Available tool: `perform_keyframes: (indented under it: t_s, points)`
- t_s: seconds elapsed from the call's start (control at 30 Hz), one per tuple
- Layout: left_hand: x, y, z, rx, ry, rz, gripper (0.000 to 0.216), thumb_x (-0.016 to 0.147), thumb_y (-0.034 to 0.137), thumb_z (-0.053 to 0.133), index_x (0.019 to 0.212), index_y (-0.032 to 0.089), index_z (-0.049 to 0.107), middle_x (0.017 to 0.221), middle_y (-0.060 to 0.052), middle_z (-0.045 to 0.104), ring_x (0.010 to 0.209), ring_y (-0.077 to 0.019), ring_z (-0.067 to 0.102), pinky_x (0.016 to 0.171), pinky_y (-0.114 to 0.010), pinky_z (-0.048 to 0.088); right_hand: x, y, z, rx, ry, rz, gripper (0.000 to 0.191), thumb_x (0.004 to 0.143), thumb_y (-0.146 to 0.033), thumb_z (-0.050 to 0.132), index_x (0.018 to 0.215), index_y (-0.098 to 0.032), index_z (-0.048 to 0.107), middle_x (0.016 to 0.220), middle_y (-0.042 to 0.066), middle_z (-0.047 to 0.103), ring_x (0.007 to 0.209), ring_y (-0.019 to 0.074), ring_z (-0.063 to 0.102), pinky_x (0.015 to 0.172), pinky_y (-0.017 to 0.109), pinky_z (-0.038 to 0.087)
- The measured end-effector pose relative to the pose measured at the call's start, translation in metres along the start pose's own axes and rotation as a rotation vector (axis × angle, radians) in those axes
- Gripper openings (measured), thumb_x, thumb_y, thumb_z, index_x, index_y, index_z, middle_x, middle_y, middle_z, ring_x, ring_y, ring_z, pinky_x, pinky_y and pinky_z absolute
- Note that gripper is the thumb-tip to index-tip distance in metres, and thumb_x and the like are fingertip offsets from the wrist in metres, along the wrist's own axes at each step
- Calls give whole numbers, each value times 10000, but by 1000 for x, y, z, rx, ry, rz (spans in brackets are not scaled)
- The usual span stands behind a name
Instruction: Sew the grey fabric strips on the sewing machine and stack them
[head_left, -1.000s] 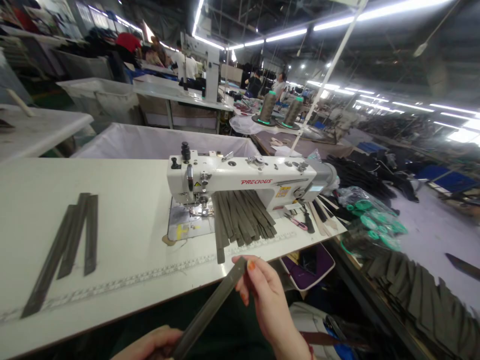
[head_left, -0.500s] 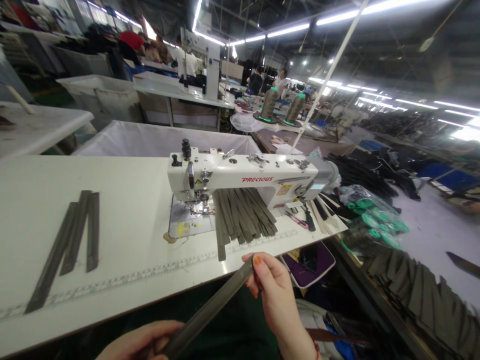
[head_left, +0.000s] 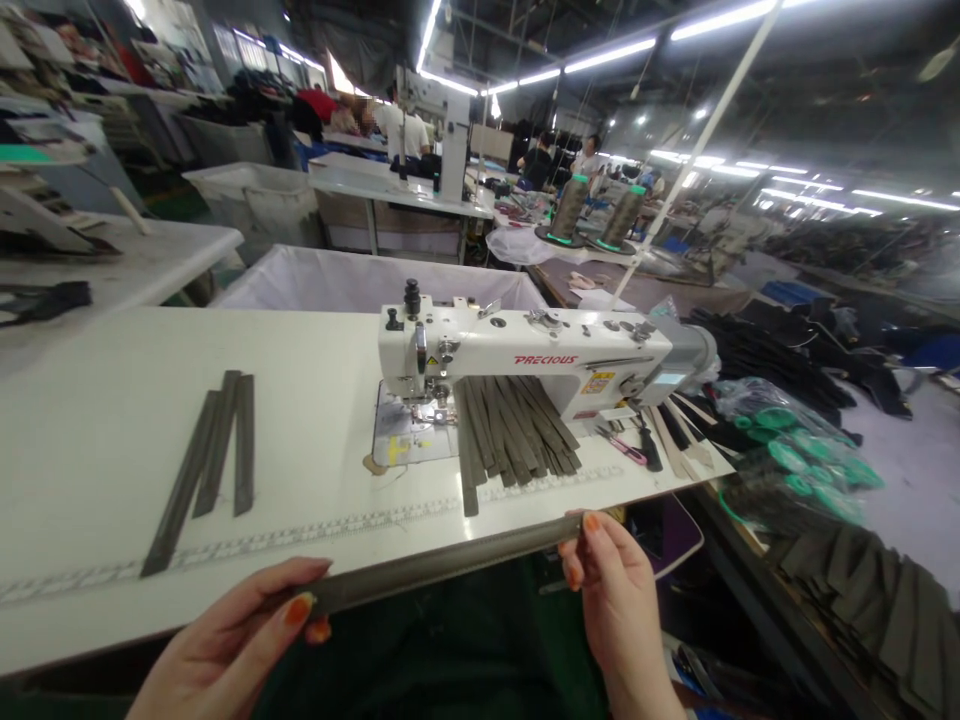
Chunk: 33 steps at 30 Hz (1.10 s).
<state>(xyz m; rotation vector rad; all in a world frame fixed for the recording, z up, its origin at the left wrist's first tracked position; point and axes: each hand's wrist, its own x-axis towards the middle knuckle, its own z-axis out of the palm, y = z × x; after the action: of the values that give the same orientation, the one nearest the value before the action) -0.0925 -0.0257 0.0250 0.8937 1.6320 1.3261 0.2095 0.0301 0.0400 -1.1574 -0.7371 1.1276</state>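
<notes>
A grey-brown fabric strip (head_left: 450,565) is stretched between my two hands, just off the table's front edge. My left hand (head_left: 247,625) pinches its left end between thumb and fingers. At the other end, my right hand (head_left: 611,570) grips the strip's tip. Beyond them stands a white sewing machine (head_left: 525,350). Under its arm lies a fanned pile of similar strips (head_left: 510,430). Several more strips (head_left: 199,470) rest on the table at left. A printed ruler (head_left: 300,527) runs along the white table (head_left: 315,420) near the front edge.
Pink-handled snips (head_left: 626,448) and a black-handled tool (head_left: 649,450) lie right of the machine. Two thread cones (head_left: 568,210) stand behind it. Bagged green-ended spools (head_left: 802,450) and a heap of strips (head_left: 877,590) sit at right. People work in the background.
My left hand has risen into fuller view, bringing the strip from a steep slant to nearly level. The camera view has shifted left, so the table and machine appear farther right.
</notes>
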Motion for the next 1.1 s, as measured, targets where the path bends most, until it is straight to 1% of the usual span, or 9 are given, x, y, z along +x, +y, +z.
perform_keyframes:
  t_s: [0.1,0.2,0.33,0.43,0.57,0.77,0.93,1.03,1.1]
  points:
    - [-4,12,3,58,28,0,449,686,563,799,978,226,746,815,-12,780,679,-196,732,612,-198,602,1,2,-9,-47,-17,-3,324,789,-467,756,724,-168,649,588,1,621,472,67,444,465,182,355]
    - [-7,21,7,104,31,30,412,701,540,796,980,241,750,818,-7,777,676,-192,728,644,-200,604,2,5,-17,-57,-2,6,322,794,-462,754,736,-167,639,597,1,622,483,72,454,466,181,352]
    - [-10,28,14,122,33,65,376,702,524,800,955,250,756,901,-9,775,703,-193,727,693,-212,607,2,8,-21,-17,24,30,324,772,-457,776,741,-174,622,577,-12,611,462,68,449,451,172,343]
    - [-12,30,19,110,25,64,404,691,543,802,956,242,752,912,-13,771,709,-189,723,701,-204,602,2,8,-20,29,27,61,336,755,-457,789,728,-172,613,536,-22,582,442,62,427,443,170,337]
    - [-13,28,25,28,-5,1,473,669,596,795,974,239,735,895,-10,770,696,-177,718,684,-181,592,4,8,-17,42,50,93,373,722,-491,805,739,-167,621,518,-26,564,428,62,416,424,171,330]
    - [-14,26,30,-8,-57,-61,476,686,580,790,1001,231,718,837,-13,775,688,-180,721,670,-180,588,3,7,-17,55,86,100,394,659,-475,853,760,-168,628,527,-36,558,427,56,430,415,162,333]
    - [-12,24,32,-5,-90,-81,476,689,572,786,1013,230,724,770,-15,763,690,-185,716,674,-186,585,2,2,-18,87,122,89,399,650,-461,865,738,-172,605,482,-57,511,409,46,418,418,155,334]
    - [-9,20,32,11,-183,-80,446,671,558,802,986,245,749,829,-19,765,687,-181,701,689,-202,584,6,-5,-17,105,118,71,387,673,-455,852,743,-176,593,491,-69,489,408,39,392,417,157,326]
    - [-6,17,34,56,-379,-114,409,687,549,786,967,251,771,863,-31,770,715,-201,706,672,-220,586,11,-13,-14,85,78,26,371,702,-454,831,743,-180,584,512,-80,463,417,34,364,413,157,305]
